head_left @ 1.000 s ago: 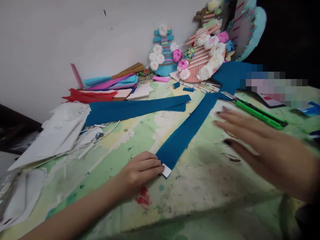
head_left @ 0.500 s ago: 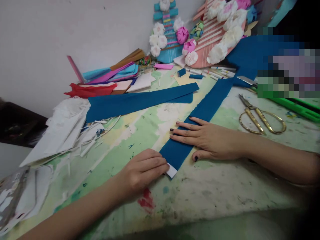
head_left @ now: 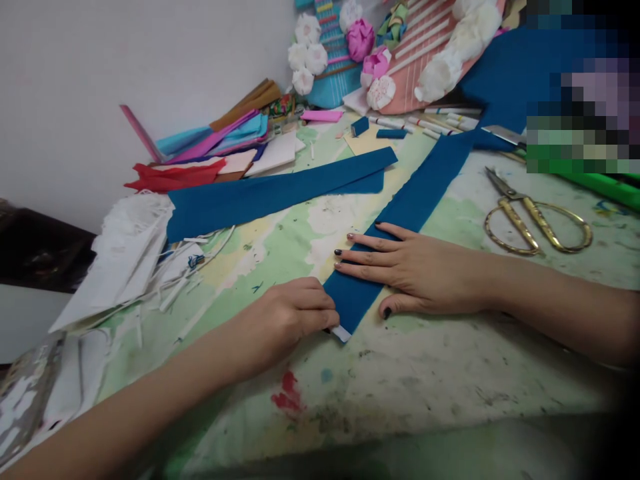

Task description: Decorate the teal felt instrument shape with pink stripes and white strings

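Note:
A long strip of dark blue crepe paper (head_left: 415, 197) runs slantwise across the painted table toward me. At its near end lies a small white paper piece (head_left: 343, 333), partly covered by my fingers, with a thin blue edge showing below it. My left hand (head_left: 293, 317) is closed at that end corner, fingers pinching the strip and the white piece; its thumb is mostly hidden. My right hand (head_left: 415, 270) lies flat with spread fingers across the strip, pressing it on the table; its thumb rests beside the strip.
Gold-handled scissors (head_left: 525, 210) lie right of the strip. A second blue paper strip (head_left: 270, 193) is on the left, near white paper sheets (head_left: 120, 257) and coloured paper (head_left: 220, 143). Flower-trimmed paper instruments (head_left: 335, 67) lean at the back, behind marker pens (head_left: 390, 125).
Less of the white piece shows, and a blue edge now lies along its near side. My left fingers have curled tighter over the corner. My right hand stays flat; the view has shifted slightly.

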{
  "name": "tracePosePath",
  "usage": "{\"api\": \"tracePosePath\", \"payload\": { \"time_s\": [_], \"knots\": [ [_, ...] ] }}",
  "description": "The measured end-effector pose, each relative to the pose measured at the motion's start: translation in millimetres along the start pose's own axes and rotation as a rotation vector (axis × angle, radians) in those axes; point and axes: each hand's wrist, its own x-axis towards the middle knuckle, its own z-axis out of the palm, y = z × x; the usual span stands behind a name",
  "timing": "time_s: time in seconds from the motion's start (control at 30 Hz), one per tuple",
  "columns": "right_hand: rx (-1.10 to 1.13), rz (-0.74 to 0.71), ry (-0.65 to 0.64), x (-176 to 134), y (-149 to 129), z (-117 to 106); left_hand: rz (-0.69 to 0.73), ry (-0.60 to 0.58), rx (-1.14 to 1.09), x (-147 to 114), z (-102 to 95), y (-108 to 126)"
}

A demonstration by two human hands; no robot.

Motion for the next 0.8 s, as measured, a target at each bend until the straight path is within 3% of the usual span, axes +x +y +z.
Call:
{"api": "tracePosePath", "payload": {
  "time_s": [0.47, 0.53, 0.7, 0.8],
  "knots": [
    [0.001, -0.005, -0.015, -1, -3, -3, -0.089, -0.062, -0.110, 11, -7.8, -4],
    [0.048, 0.023, 0.037, -2, -6, -7, -0.119, -0.081, -0.164, 14, -9.3, -7],
    [0.303, 0.269, 0.367, 4, -22, -19, -0.232, -0.062, -0.374, 28, -14.3, -15],
    [0.520, 0.436, 0.322, 11, -36, -21, -0.294, 0.003, -0.477, 37, -18.1, -17]
  ]
}}
